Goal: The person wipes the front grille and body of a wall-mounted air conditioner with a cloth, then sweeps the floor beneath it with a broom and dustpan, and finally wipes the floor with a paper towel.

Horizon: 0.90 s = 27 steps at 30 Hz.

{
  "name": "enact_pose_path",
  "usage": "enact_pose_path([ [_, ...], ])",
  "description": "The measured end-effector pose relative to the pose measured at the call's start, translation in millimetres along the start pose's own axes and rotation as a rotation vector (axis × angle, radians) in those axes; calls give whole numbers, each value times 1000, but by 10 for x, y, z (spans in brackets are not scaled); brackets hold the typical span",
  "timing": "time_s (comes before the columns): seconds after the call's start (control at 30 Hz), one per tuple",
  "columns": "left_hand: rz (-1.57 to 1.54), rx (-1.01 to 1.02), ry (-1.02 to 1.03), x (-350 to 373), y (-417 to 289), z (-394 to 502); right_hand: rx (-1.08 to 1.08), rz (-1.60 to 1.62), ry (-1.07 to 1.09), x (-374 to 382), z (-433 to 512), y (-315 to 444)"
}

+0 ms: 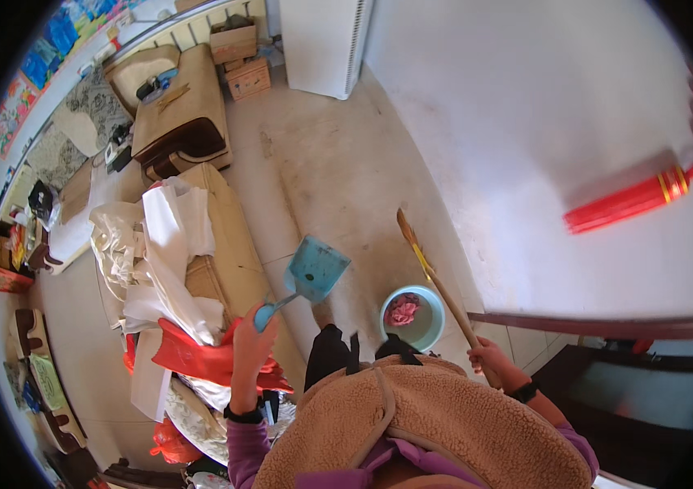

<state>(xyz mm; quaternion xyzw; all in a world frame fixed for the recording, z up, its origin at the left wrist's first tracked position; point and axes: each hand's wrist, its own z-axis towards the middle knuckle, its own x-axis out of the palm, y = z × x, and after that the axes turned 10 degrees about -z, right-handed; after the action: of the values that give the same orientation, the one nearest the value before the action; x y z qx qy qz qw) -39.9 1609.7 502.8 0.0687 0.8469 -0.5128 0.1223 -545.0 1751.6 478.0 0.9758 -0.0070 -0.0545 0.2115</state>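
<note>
My left hand (253,348) grips the handle of a blue plastic dustpan (318,268), whose pan hangs out ahead over the tiled floor. A small dark spot shows in the pan near the handle. In my right hand (493,360) is the wooden handle of a broom (453,305). Its bristle head (406,226) points away from me, with a yellow binding at the neck. Between the two tools stands a light-blue basin (442,318) on the floor by my feet. A pink cloth (403,310) lies in it, in what looks like water.
To the left a sofa section (233,232) bears white sheeting (166,244) and a red bag (196,351). Cardboard boxes (248,78) and a white cabinet-like unit (319,46) stand ahead. A wall with a red tassel (628,202) rises on the right, near a dark glass-topped table (634,397).
</note>
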Motion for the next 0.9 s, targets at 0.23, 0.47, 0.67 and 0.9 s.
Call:
enact_pose_path([
  [0.23,71,81,-63,-325,-620,1453,7,155,201,762,558,2026],
  [0.47,5,54,-120,-471,-1364,2960,91,140,210,1064,1698,3662],
  [0.67,-47,-15,-176,-531,-2344,4146,280,162,371,1183,2919,5255],
  [0.9,-47,-3,-237,-712,-3040,5456,270,125,348,1538,3447,6825],
])
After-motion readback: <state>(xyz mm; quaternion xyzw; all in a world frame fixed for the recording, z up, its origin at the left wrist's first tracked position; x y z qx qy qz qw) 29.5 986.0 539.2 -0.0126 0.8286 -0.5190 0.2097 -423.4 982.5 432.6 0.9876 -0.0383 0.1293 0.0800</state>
